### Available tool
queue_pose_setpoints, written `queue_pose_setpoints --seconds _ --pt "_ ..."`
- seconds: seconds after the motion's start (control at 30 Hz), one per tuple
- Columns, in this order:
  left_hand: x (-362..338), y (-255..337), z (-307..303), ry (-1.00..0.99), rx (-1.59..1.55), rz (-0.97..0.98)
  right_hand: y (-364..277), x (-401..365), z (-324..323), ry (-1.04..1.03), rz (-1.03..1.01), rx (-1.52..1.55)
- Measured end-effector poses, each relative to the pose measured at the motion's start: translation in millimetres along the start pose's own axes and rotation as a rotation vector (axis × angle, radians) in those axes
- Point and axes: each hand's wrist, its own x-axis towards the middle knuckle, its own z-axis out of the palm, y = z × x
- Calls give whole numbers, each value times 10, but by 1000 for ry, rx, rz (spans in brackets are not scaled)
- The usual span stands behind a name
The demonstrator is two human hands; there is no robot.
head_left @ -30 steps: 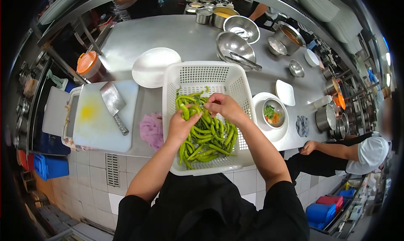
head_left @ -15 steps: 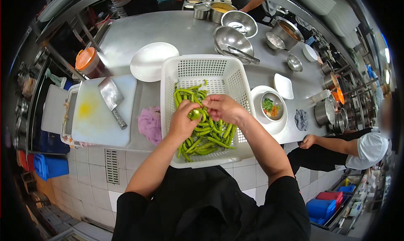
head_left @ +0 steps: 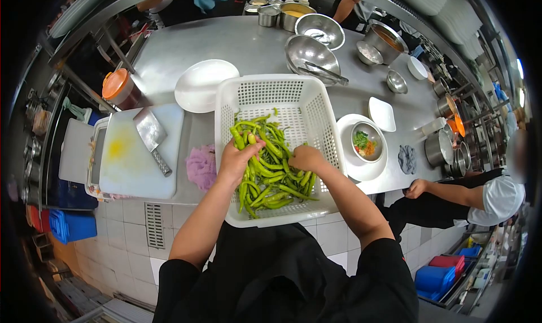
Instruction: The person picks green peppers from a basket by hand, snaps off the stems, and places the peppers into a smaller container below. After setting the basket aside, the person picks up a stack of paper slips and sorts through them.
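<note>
A white perforated plastic basket (head_left: 259, 84) holds a heap of long green chili peppers (head_left: 276, 197). Inside it, my left hand (head_left: 238, 160) is closed around a few green chili peppers, whose ends poke out above the thumb and fingers. My right hand (head_left: 306, 158) is curled at the right side of the heap, knuckles up and fingertips against the peppers. What its fingers pinch, if anything, is hidden.
To the left, a cleaver (head_left: 151, 134) lies on a white cutting board (head_left: 132, 173), beside a purple cloth (head_left: 201, 167). A white oval plate (head_left: 206, 86) and metal bowls (head_left: 310, 53) stand behind. On the right are a bowl of chopped ingredients (head_left: 367, 142) and another person's hand (head_left: 416, 188).
My hands have moved apart: the right one went right and down to the heap and curled. My left hand shifted slightly left, with the peppers in it now pointing upward.
</note>
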Motion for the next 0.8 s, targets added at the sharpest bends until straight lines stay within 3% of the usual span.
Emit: queue_pose_setpoints --seconds 0.1,0.17,0.2,0.27,0.37,0.4,0.47,0.57,0.8 --pt "-28 13 -3 -12 45 -17 55 3 -124 160 1 126" --pt "-30 -39 -22 -4 46 -22 -8 -111 -307 92 91 691" --pt "-24 -59 -26 -2 50 -27 -68 -195 -373 90 91 690" --pt "-24 -71 -30 -6 55 -47 -206 -358 -405 124 24 947" --pt "-16 -87 -30 -16 31 -101 -396 -442 -221 254 -117 1079" --pt "-17 -90 -25 -27 4 -140 -482 -503 -157 251 -121 1077" --pt "-34 -55 -9 -19 -51 -180 -646 -627 -62 618 -428 658" --pt "-56 -7 18 -18 -144 -249 -724 -642 28 702 -572 407" --pt "-39 -4 -65 -155 -158 -357 -722 -726 -90 659 -737 403"
